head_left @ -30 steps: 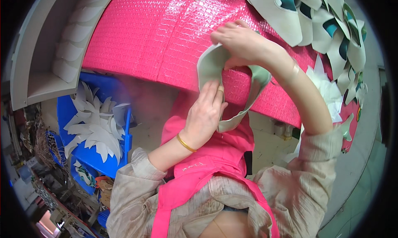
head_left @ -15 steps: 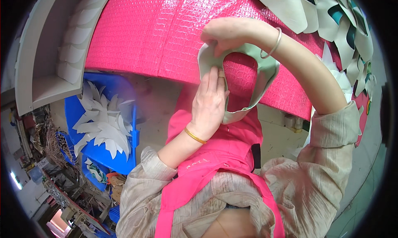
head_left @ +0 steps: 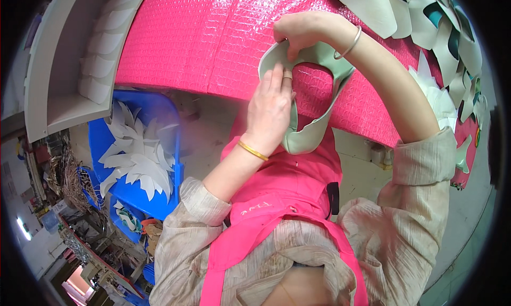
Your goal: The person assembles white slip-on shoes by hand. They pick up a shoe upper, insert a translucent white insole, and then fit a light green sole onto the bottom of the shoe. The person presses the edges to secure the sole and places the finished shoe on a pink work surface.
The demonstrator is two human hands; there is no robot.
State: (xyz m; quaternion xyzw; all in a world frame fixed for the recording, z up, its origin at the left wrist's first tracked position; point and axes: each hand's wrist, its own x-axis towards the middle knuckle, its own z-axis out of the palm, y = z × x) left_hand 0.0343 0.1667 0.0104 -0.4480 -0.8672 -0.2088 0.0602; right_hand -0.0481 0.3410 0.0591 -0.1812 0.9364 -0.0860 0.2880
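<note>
A pale green and off-white shoe upper [head_left: 316, 133] forms a loop with an open middle, over the near edge of the pink-covered table. My right hand [head_left: 298, 31] reaches round from the right and grips its far left edge, thumb on the inner face and the other fingers curled behind. Against the left side of the upper lies my left hand [head_left: 270, 103], its fingers stretched out flat and close together. The lower end of the loop hangs down in front of my pink apron [head_left: 282, 189].
Left of me, a blue bin [head_left: 176, 181] holds several white pointed pieces. A grey curved shelf [head_left: 64, 111] with white pieces stands at the far left. More shoe uppers [head_left: 372, 13] overlap at the back right, above white cut pieces [head_left: 439, 101].
Both hands and the shoe upper have shifted slightly up and to the right. More of the upper's smooth green lower end faces up now. Both hands stay on it.
</note>
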